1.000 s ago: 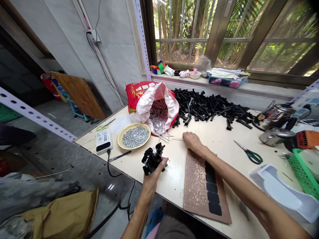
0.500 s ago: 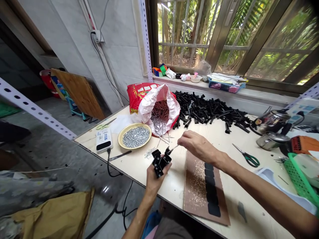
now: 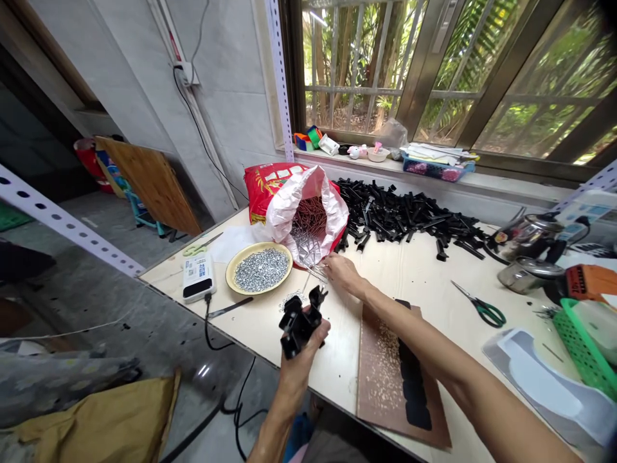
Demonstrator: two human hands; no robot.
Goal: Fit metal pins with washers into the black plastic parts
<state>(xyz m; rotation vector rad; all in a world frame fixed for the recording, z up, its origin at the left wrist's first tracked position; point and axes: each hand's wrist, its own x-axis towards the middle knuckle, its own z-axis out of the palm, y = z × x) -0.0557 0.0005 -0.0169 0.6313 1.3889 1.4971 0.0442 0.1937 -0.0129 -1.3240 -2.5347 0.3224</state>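
On the head camera, I have the left hand gripping a cluster of black parts, held up over the table's near edge. My right hand is ahead and to its right, fingers down at some thin rods; I can't tell whether it pinches one. Just beyond those fingers gapes the bag; the dish sits ahead-left of my left hand.

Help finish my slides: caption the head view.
Left hand holds black parts; right hand at thin rods beside red bag.
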